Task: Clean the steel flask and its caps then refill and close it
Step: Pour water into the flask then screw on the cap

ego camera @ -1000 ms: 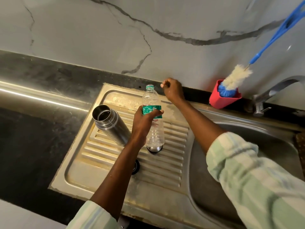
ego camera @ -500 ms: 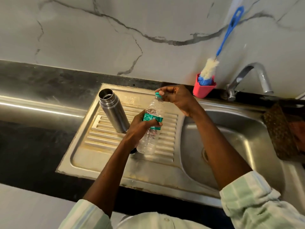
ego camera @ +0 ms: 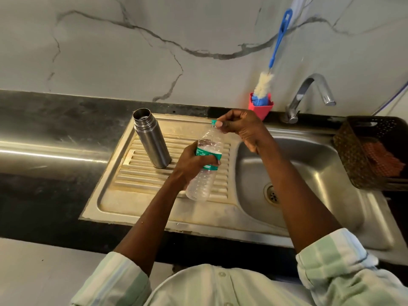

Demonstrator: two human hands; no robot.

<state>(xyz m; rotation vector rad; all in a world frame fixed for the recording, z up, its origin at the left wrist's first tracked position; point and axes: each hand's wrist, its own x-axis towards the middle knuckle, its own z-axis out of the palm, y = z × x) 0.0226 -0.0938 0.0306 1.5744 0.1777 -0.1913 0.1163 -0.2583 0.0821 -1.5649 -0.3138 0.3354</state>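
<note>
The steel flask stands upright and uncapped on the ribbed drainboard, left of my hands. A clear plastic water bottle with a green label is tilted above the drainboard. My left hand grips it around the label. My right hand pinches the bottle's teal cap at the neck. The flask's caps are hidden from view.
A sink basin with a drain lies to the right, under a chrome tap. A red holder with a blue-handled bottle brush stands at the wall. A dark basket sits at far right. Black counter spreads left.
The bottle was lifted off the drainboard and tilted. My right hand moved from behind it onto its cap. The view pulled back and shifted right.
</note>
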